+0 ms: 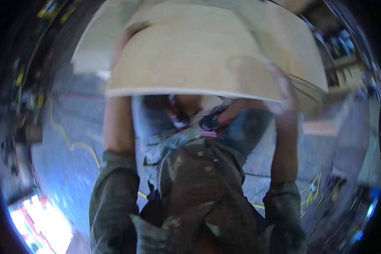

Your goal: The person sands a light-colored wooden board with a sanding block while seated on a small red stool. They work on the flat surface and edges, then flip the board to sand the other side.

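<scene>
A pale plywood panel [190, 55] spans the upper middle, held up in front of my body, its near edge facing me. My left hand [135, 30] is closed on the panel's left edge toward the far end; part of that hand and wrist is hidden by the board. My right hand [281, 86] grips the near right corner, blurred by motion, its fingers wrapped round the edge. Beyond and below the held panel lie more pale wooden sheets [311, 59], showing to its left and right.
Yellow cords [67, 137] run across the grey concrete floor [72, 169] on both sides. A pinkish flat piece [319, 128] rests at right. Cluttered shelves with boxes [349, 76] stand far right; blurred equipment [25, 165] lines the left. Bright light enters at lower left.
</scene>
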`<action>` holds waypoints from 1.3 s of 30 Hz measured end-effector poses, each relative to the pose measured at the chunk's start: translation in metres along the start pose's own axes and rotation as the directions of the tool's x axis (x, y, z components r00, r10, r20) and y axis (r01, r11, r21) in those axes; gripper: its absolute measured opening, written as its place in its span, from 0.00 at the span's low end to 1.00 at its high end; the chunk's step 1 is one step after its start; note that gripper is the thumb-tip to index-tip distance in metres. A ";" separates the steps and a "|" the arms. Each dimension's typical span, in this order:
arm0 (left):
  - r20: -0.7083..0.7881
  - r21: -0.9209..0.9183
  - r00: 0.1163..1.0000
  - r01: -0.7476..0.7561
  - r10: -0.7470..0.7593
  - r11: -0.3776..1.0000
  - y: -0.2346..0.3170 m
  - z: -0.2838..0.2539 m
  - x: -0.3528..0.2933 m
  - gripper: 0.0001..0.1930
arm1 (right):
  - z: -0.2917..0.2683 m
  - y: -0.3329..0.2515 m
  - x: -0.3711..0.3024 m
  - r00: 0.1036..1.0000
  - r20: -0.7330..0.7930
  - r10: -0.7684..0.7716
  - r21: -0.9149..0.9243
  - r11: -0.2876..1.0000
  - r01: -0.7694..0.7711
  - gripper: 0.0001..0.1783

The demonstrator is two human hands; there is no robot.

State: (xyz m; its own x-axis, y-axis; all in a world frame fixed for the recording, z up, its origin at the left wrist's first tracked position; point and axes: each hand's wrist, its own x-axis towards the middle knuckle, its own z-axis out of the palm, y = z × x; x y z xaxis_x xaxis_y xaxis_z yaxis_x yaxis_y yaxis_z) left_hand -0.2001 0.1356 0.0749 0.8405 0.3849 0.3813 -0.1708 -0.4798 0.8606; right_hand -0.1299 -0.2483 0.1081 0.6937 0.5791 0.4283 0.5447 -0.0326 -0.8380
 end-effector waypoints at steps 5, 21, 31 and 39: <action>0.247 -0.684 0.704 0.613 -0.666 0.395 0.029 0.038 -0.022 0.24 | -0.015 0.038 -0.034 0.997 -0.016 -0.079 -0.346 0.936 0.069 0.30; 0.543 -0.811 0.794 0.580 -0.274 0.073 0.061 0.188 0.044 0.24 | -0.033 0.027 -0.078 0.663 -0.454 0.595 0.891 0.313 0.329 0.28; 0.675 -0.690 0.702 0.710 -0.228 0.143 0.079 0.354 0.098 0.24 | -0.166 0.062 -0.067 0.471 -0.588 0.657 0.738 0.675 -0.019 0.32; 0.400 -0.464 0.851 0.508 -0.339 0.726 0.088 0.406 0.104 0.23 | -0.229 0.091 -0.080 0.272 -0.647 0.713 0.380 0.610 -0.695 0.27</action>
State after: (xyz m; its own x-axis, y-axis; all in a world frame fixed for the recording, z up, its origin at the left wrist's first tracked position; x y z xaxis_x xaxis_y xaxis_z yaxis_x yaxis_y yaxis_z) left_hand 0.0807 -0.1866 0.0530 0.9793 0.1747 -0.1024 0.0639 0.2132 0.9749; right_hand -0.0282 -0.4848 0.0751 0.8815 -0.3927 -0.2622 -0.3292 -0.1131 -0.9375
